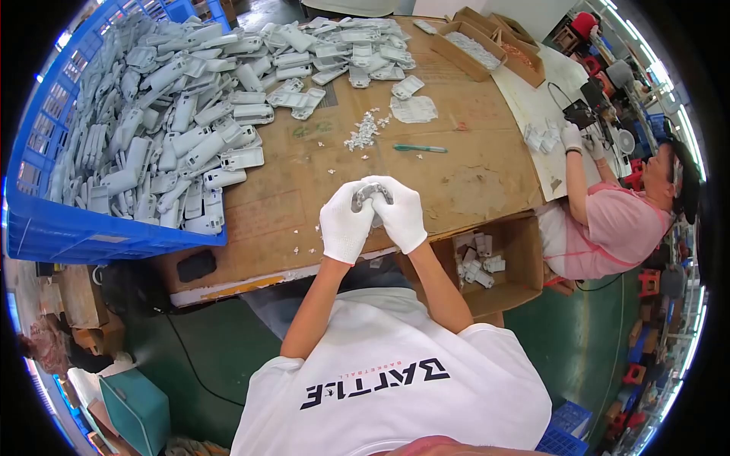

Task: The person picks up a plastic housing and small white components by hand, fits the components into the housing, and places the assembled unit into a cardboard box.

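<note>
My left hand [344, 222] and my right hand [402, 214], both in white gloves with grey fingertips, are pressed together above the near part of the cardboard-covered table [281, 201]. Their fingers are closed and the fingertips meet at the top. Whatever they grip is mostly hidden; only a pale sliver shows between the palms. Just beyond my hands lies a scatter of small white plastic bits [363, 134]. A teal pen [420, 148] rests to the right of these bits. Farther off, a white plastic housing [407, 87] sits beside a pale patch on the cardboard.
A blue crate [114, 237] piled with white plastic housings [190, 114] takes up the left, spilling along the back. Below the table's right edge, an open cardboard box [521, 262] holds white parts. Small boxes [469, 47] stand back right. A gloved co-worker [616, 228] works at right.
</note>
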The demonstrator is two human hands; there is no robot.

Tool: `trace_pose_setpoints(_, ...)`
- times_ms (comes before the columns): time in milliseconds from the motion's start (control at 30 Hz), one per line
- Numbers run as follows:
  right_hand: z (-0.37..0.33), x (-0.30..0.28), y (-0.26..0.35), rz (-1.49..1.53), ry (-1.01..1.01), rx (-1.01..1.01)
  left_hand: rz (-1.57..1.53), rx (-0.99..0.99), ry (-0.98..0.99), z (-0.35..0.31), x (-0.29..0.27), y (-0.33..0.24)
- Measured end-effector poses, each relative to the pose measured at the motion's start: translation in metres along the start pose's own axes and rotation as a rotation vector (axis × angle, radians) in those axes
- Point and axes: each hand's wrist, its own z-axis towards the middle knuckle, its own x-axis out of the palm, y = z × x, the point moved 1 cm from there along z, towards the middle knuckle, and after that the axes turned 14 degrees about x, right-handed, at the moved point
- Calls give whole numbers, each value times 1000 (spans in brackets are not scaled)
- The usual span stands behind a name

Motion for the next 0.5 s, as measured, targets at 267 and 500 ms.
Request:
trace_pose_setpoints(267,7,5,-6,217,64,-8,173,164,-79,-3,2,-2)
trace_pose_setpoints(500,-2,4,11,183,129,4,199,111,-102,-3,-2,-10)
